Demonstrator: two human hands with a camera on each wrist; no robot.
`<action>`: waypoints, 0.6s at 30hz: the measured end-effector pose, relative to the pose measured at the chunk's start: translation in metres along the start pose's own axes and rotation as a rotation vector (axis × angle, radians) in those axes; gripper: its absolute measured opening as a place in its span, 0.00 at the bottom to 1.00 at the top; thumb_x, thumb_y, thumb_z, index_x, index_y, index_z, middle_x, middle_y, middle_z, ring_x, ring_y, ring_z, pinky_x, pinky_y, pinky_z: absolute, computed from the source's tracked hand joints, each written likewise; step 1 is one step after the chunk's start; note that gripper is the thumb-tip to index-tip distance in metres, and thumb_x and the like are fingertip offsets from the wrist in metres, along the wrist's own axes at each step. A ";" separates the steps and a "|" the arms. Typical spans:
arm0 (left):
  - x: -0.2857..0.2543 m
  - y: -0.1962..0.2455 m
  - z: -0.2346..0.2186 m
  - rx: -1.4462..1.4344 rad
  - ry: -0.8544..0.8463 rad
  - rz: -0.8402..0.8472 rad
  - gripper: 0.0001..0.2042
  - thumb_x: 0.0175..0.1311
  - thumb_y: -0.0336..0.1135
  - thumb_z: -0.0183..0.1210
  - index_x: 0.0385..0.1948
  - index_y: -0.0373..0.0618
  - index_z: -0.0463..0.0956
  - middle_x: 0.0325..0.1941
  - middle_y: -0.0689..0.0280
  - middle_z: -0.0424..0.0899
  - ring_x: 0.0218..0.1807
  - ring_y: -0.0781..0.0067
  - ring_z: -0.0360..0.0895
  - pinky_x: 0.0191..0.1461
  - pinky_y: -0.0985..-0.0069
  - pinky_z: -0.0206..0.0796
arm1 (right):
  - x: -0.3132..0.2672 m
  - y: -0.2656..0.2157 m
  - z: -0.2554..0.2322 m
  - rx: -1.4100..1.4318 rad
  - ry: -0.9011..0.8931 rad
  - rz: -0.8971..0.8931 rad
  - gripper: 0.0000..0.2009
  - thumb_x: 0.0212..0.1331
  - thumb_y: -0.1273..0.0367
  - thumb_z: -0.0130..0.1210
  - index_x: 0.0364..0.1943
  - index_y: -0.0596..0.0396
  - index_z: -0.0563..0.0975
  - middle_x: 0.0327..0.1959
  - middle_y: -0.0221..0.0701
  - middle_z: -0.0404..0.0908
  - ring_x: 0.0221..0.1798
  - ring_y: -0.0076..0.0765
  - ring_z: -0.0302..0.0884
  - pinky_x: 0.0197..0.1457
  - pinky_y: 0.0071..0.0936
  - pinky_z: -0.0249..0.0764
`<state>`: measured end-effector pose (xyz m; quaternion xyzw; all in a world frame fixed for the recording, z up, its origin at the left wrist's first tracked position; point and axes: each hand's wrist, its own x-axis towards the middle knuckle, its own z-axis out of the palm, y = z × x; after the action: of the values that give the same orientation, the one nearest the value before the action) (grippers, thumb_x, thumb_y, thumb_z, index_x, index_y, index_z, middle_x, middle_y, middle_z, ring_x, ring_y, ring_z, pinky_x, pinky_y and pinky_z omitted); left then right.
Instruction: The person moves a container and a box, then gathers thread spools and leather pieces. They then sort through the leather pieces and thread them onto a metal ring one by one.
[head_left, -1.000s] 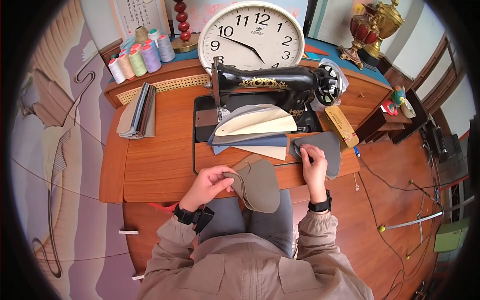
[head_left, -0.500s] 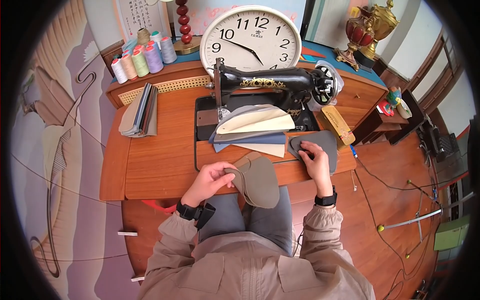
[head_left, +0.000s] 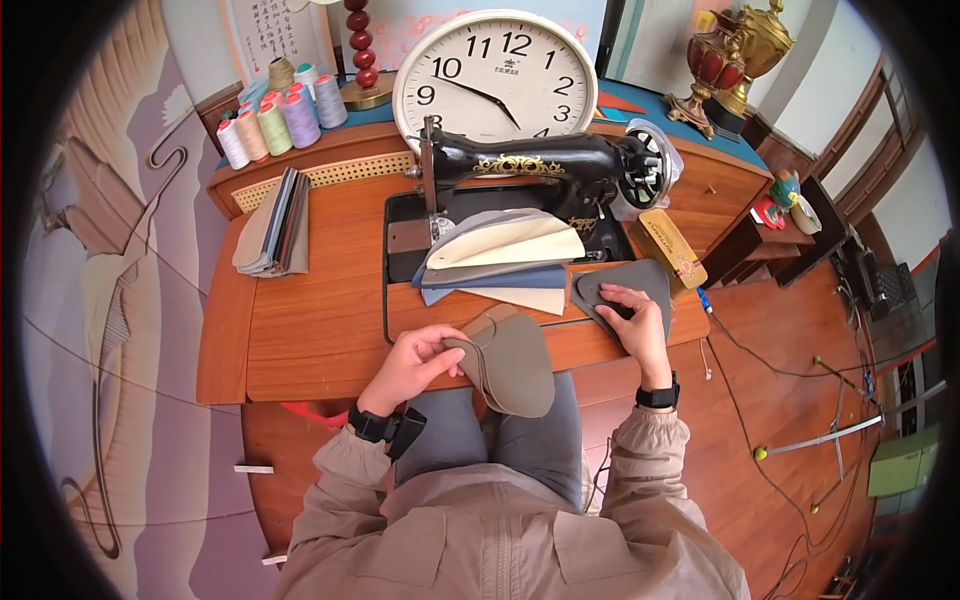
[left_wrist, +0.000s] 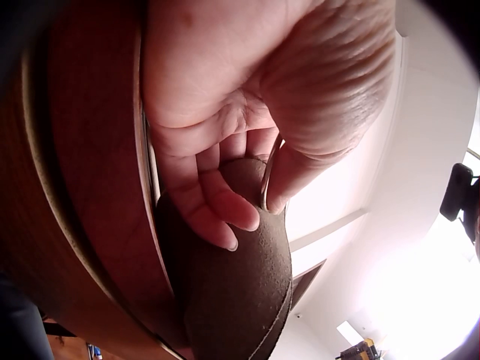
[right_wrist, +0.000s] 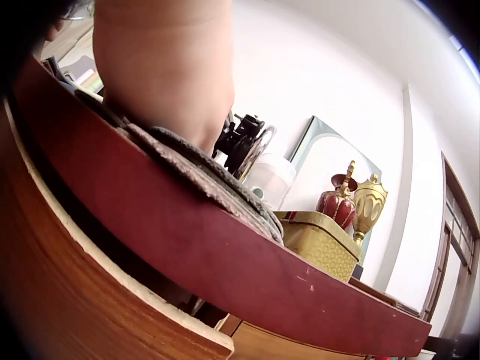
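Note:
My left hand (head_left: 412, 362) pinches a few layered grey-brown sheets (head_left: 522, 366), rounded like shoe-part cut-outs, between thumb and fingers at their left end. They overhang the table's front edge above my lap, with a lighter brown layer behind. In the left wrist view the thumb lies along one edge of the brown sheet (left_wrist: 240, 292). To the right, my right hand (head_left: 642, 328) rests its fingertips on a pile of dark grey rounded pieces (head_left: 648, 282) on the tabletop. In the right wrist view the hand hides its own fingertips over the pile (right_wrist: 217, 187).
A black sewing machine (head_left: 520, 155) stands behind cream, grey and blue pieces (head_left: 510, 255). A yellow tin (head_left: 670, 248) is right of the dark pile. Another bundle of pieces (head_left: 275, 225) lies left. Thread spools (head_left: 275, 120) and a clock (head_left: 500, 75) stand at the back.
My right hand has shifted slightly right over the dark grey pile, and its fingers have spread a little. The left hand keeps its grip on the grey-brown sheets, nearly still.

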<state>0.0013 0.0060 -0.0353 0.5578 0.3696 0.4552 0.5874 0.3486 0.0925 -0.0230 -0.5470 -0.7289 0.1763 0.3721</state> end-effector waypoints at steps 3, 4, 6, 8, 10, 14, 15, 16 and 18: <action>0.000 0.000 0.001 -0.011 -0.001 0.006 0.09 0.70 0.27 0.58 0.47 0.35 0.79 0.32 0.70 0.82 0.32 0.86 0.76 0.38 0.86 0.67 | 0.000 0.005 0.000 0.033 0.001 0.026 0.12 0.53 0.74 0.67 0.43 0.60 0.85 0.48 0.37 0.86 0.52 0.40 0.80 0.59 0.32 0.74; 0.000 0.001 0.001 -0.018 -0.001 0.010 0.09 0.70 0.27 0.58 0.47 0.35 0.79 0.32 0.70 0.82 0.32 0.86 0.76 0.38 0.86 0.68 | 0.000 0.006 -0.001 0.059 -0.001 0.030 0.12 0.52 0.74 0.67 0.42 0.60 0.85 0.48 0.37 0.87 0.52 0.40 0.80 0.58 0.32 0.74; 0.000 0.001 0.001 -0.009 -0.004 0.009 0.09 0.70 0.27 0.58 0.47 0.35 0.79 0.32 0.70 0.81 0.32 0.86 0.75 0.38 0.86 0.68 | -0.002 0.002 -0.001 0.019 0.008 -0.015 0.12 0.53 0.74 0.67 0.42 0.60 0.85 0.48 0.37 0.87 0.52 0.40 0.81 0.58 0.31 0.74; 0.000 0.000 0.000 -0.001 -0.008 0.009 0.09 0.70 0.28 0.58 0.47 0.35 0.79 0.33 0.71 0.81 0.32 0.86 0.75 0.38 0.86 0.68 | -0.003 0.001 -0.001 -0.023 0.016 -0.059 0.12 0.53 0.74 0.66 0.42 0.61 0.85 0.48 0.37 0.87 0.52 0.39 0.81 0.58 0.31 0.74; 0.000 -0.002 0.000 -0.007 -0.001 0.011 0.09 0.70 0.28 0.58 0.46 0.35 0.79 0.33 0.71 0.81 0.33 0.87 0.75 0.38 0.86 0.68 | -0.003 0.003 -0.002 0.002 0.010 -0.017 0.11 0.54 0.74 0.66 0.42 0.61 0.85 0.48 0.37 0.87 0.52 0.39 0.81 0.58 0.31 0.74; -0.001 -0.001 0.001 -0.011 0.000 0.018 0.09 0.70 0.27 0.58 0.47 0.35 0.79 0.32 0.71 0.81 0.33 0.87 0.75 0.37 0.86 0.68 | -0.002 0.009 -0.005 0.082 -0.020 0.013 0.11 0.55 0.74 0.66 0.42 0.62 0.85 0.48 0.38 0.87 0.52 0.39 0.81 0.58 0.31 0.74; -0.001 0.000 0.001 -0.008 -0.001 0.017 0.09 0.70 0.27 0.58 0.47 0.35 0.79 0.32 0.71 0.81 0.33 0.87 0.75 0.37 0.86 0.68 | -0.001 0.009 -0.005 0.089 -0.032 0.008 0.11 0.55 0.74 0.65 0.42 0.62 0.85 0.47 0.38 0.87 0.52 0.38 0.81 0.58 0.31 0.73; -0.001 0.000 0.001 -0.004 -0.002 0.017 0.09 0.69 0.27 0.58 0.47 0.35 0.79 0.32 0.71 0.81 0.33 0.87 0.75 0.37 0.86 0.68 | -0.001 0.010 -0.005 0.096 -0.043 0.002 0.10 0.56 0.74 0.65 0.42 0.62 0.85 0.47 0.38 0.87 0.52 0.38 0.81 0.59 0.31 0.73; 0.000 -0.001 0.000 -0.009 -0.001 0.018 0.09 0.69 0.27 0.58 0.47 0.35 0.79 0.32 0.70 0.82 0.32 0.87 0.75 0.37 0.86 0.68 | 0.000 0.011 -0.006 0.102 -0.048 0.006 0.11 0.55 0.73 0.66 0.42 0.61 0.85 0.47 0.37 0.87 0.52 0.38 0.81 0.58 0.31 0.74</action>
<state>0.0017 0.0055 -0.0368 0.5587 0.3624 0.4619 0.5859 0.3599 0.0954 -0.0261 -0.5251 -0.7260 0.2274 0.3815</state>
